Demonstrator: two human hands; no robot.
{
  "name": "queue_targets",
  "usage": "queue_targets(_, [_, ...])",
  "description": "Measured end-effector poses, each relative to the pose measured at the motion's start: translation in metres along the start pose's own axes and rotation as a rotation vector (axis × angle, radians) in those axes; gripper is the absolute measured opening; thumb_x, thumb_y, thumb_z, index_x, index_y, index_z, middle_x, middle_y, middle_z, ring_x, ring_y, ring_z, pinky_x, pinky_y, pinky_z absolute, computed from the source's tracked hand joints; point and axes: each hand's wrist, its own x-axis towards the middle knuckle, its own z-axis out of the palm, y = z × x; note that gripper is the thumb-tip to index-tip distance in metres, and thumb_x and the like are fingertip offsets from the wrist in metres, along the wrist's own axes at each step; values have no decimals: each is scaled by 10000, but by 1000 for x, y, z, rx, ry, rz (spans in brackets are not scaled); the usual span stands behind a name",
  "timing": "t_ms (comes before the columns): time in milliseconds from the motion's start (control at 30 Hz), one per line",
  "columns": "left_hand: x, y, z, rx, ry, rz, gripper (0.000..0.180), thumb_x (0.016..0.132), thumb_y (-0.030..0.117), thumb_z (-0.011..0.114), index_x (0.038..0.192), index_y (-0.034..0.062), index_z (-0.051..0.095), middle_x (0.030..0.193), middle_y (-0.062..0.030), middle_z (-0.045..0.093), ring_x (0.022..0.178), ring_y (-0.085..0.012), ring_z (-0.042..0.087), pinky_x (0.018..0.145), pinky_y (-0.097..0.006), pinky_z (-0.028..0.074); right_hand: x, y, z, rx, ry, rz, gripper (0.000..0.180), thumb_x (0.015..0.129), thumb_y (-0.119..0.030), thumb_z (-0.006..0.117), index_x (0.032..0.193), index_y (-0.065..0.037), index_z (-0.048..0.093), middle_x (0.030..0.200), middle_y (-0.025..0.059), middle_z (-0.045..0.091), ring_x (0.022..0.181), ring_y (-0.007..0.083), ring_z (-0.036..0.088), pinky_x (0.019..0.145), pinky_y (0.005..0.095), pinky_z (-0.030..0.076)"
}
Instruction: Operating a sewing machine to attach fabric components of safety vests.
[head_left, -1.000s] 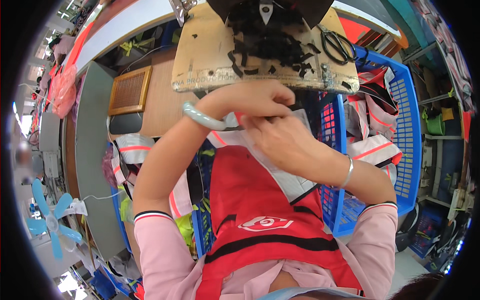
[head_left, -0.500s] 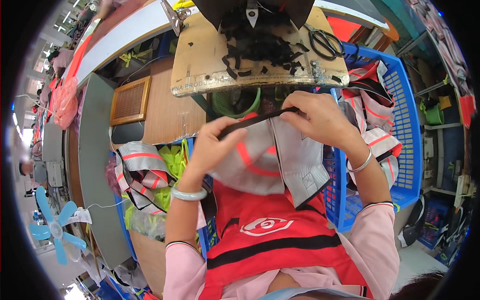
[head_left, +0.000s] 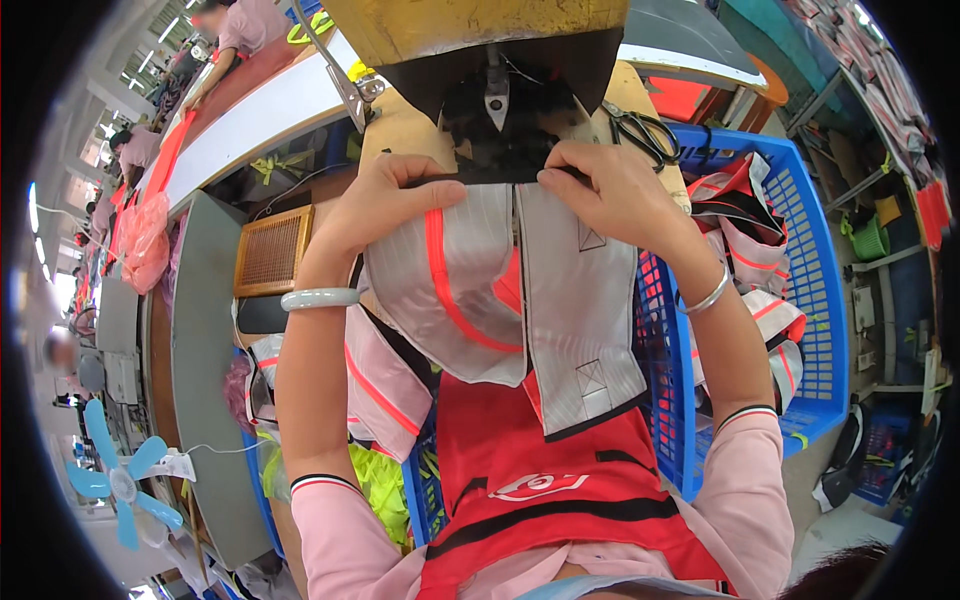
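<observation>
A silvery grey sewn fabric piece (head_left: 585,310) with orange-red stripes and black edging hangs between my hands. My left hand (head_left: 400,200) pinches its top black edge, thumb in front and fingers behind. On the other side of the middle seam, my right hand (head_left: 605,195) pinches the same edge. That edge lies at the near side of a wooden work board (head_left: 400,130), below a yellow and black machine head (head_left: 480,60) with a pointed metal tip (head_left: 497,105). Dark scraps (head_left: 480,135) lie beneath the tip. Part of the board is hidden behind the fabric.
Black-handled scissors (head_left: 645,135) rest on the board's right. A blue plastic basket (head_left: 820,300) at right holds similar sewn pieces. More striped pieces (head_left: 385,375) and yellow-green material (head_left: 380,485) lie at left. A blue fan (head_left: 122,485) stands far left; other people work at the back left.
Both hands have moved forward and apart, bringing the fabric up to the board. Its top edge is now stretched straighter, and the fabric hangs flatter. The view has shifted too.
</observation>
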Motion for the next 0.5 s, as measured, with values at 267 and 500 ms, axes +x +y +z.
queue_targets(267, [39,-20,-20,-156,-34,-116,266,845,256,737,936,10,696,829,32,640,751,-50,552,690,-219,456,42,27,12,80,-44,50,256,867,-274,615,877,-25,670,784,147,668,754,335,641,669,393,495])
queue_targets(500, [48,-20,-23,-213,23,-86,273,846,284,737,923,24,702,824,41,636,753,-49,549,693,-220,452,52,31,5,88,-32,56,258,865,-287,621,896,-37,678,748,129,659,696,302,627,652,368,488])
